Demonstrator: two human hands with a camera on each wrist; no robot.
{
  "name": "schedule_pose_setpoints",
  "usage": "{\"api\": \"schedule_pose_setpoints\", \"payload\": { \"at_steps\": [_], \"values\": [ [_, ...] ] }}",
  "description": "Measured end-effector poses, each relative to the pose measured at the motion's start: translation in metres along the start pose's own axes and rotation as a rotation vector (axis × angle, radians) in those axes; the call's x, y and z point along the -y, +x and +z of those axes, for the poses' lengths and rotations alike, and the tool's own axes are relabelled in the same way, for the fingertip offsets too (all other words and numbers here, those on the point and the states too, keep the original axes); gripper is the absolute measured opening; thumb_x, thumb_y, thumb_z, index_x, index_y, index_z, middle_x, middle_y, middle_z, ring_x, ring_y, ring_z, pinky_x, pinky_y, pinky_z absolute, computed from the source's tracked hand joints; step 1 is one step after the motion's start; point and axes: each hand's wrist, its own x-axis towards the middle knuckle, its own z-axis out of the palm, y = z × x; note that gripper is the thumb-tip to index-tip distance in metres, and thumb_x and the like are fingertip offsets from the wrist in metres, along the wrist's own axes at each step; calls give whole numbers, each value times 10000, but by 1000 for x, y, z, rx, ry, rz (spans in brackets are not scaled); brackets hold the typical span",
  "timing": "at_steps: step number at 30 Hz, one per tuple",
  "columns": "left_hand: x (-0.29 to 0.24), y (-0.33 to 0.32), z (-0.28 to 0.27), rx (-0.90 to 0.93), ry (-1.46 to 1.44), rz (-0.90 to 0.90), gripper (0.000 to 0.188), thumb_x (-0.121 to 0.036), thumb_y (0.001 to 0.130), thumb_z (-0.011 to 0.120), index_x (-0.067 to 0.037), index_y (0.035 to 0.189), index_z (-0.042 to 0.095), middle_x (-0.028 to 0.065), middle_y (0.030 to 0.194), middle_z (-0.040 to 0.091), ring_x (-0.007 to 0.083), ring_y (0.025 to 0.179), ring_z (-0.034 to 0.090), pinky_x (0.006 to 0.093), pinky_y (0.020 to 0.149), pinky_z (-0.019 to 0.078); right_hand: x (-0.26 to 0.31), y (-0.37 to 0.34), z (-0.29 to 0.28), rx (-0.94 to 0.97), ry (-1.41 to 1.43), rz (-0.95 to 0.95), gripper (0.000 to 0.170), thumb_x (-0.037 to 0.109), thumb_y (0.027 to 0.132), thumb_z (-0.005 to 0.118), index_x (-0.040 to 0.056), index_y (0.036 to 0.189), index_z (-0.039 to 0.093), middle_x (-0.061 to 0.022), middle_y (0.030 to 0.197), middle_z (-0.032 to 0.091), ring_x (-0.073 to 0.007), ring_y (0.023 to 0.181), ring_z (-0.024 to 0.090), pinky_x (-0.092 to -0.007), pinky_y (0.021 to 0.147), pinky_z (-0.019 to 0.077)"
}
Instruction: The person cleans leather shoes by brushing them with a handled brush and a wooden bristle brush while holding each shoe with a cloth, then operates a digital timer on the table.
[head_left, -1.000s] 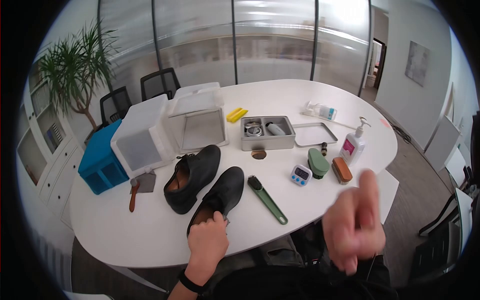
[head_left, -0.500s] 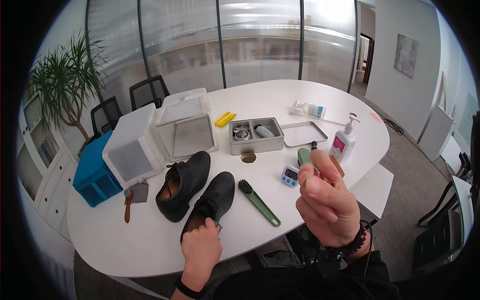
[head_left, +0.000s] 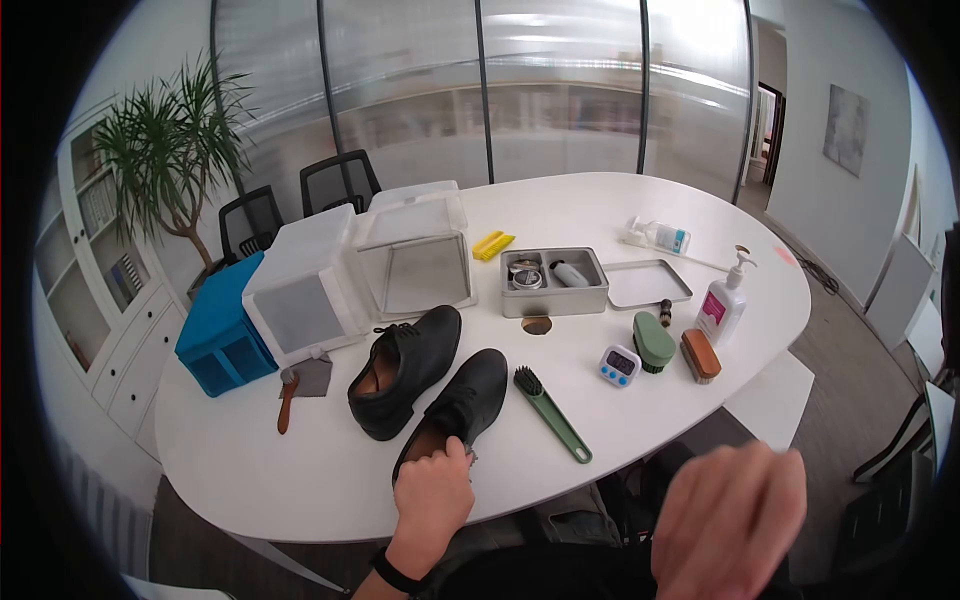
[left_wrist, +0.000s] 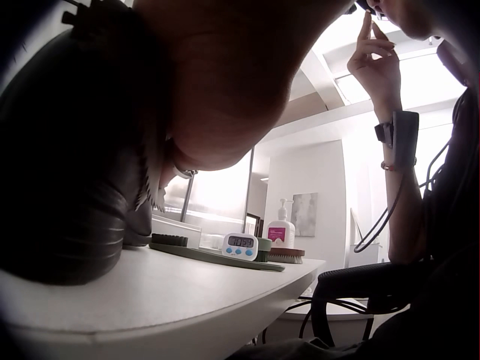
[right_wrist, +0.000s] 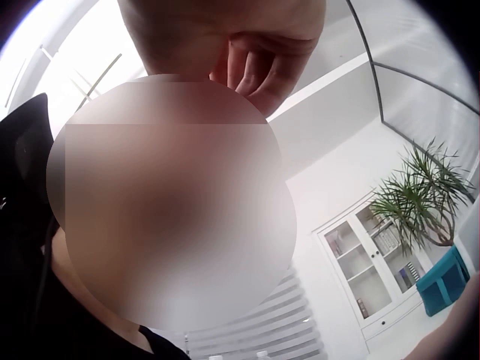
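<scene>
Two black lace-up dress shoes stand side by side on the table. My left hand (head_left: 435,490) grips the rear opening of the nearer shoe (head_left: 475,390), and a bit of grey cloth with a zigzag edge (left_wrist: 155,180) shows beside that hand. The other shoe (head_left: 405,375) stands just to its left. My right hand (head_left: 730,525) is raised close to the head camera, blurred and holding nothing visible. The left wrist view has this right hand (left_wrist: 377,69) up by the head, index finger extended and other fingers loosely bent. To the right of the shoes lies a green long-handled brush (head_left: 553,415).
Right of the brush are a timer (head_left: 619,367), a green brush (head_left: 653,342), a wooden brush (head_left: 701,357) and a pump bottle (head_left: 722,305). Behind stands a metal tin (head_left: 555,300) beside its lid (head_left: 648,284). White (head_left: 300,285) and blue boxes (head_left: 225,325) occupy the left.
My right hand has moved from in front of the brushes down to the lower right, and the brushes show again. The head view has shifted. My left hand keeps its hold on the shoe.
</scene>
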Motion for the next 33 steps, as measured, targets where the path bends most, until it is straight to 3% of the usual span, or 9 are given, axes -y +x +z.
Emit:
{"api": "schedule_pose_setpoints", "payload": {
  "at_steps": [1,4,17,23,27,29,30,31,33],
  "values": [
    [-1,0,0,3,-6,4,222,-271,977,604,-64,909,562,97,669,661,260,599,696,365,572,532,3,3,5,54,4,-28,124,-11,859,772,-25,971,720,-258,902,746,-160,540,679,-222,458,513],
    [0,0,3,4,3,-1,222,-271,977,606,-65,907,562,98,666,659,263,590,693,367,570,535,4,2,15,51,-36,-96,167,8,905,721,-50,1061,736,-270,926,745,-174,519,670,-218,440,488],
    [-1,0,-1,34,-13,-3,221,-271,978,607,-66,905,567,101,673,666,261,595,698,373,574,546,1,2,17,25,-66,-135,111,27,908,731,-38,998,742,-236,875,751,-180,514,660,-202,421,445],
    [-1,1,0,28,-24,2,225,-278,983,597,-63,921,568,106,680,670,274,608,701,390,584,534,0,1,15,14,97,-77,101,-1,905,724,-55,987,745,-268,850,731,-172,486,639,-202,406,442],
    [-2,1,-2,31,4,8,216,-270,981,595,-62,933,558,111,696,671,295,633,704,408,603,526,-3,-5,17,44,176,-12,25,-35,871,748,-54,859,738,-241,830,724,-168,472,631,-206,390,445],
    [-3,2,-2,62,2,-36,213,-264,976,600,-62,934,550,114,700,670,297,635,703,412,607,523,-7,-20,33,-163,354,-19,94,-72,834,759,-38,767,701,-222,815,719,-171,471,633,-220,399,466],
    [-3,2,-2,64,5,-43,207,-255,971,604,-61,929,544,117,703,669,301,638,703,422,611,520,-3,-20,30,-119,402,32,232,-102,816,751,-16,657,605,-201,804,707,-192,482,631,-251,399,461],
    [-3,2,-2,70,1,-32,207,-255,971,604,-61,929,544,117,703,669,301,638,703,422,611,520,-2,-20,27,-129,395,33,232,-102,816,751,-16,657,605,-201,804,707,-192,482,631,-251,399,461],
    [-3,2,-2,60,4,-46,203,-248,969,605,-59,929,542,119,706,670,311,639,702,428,613,519,-5,-22,21,48,493,94,325,-104,835,730,-2,609,520,-188,804,695,-219,494,621,-280,395,432]
  ]
}}
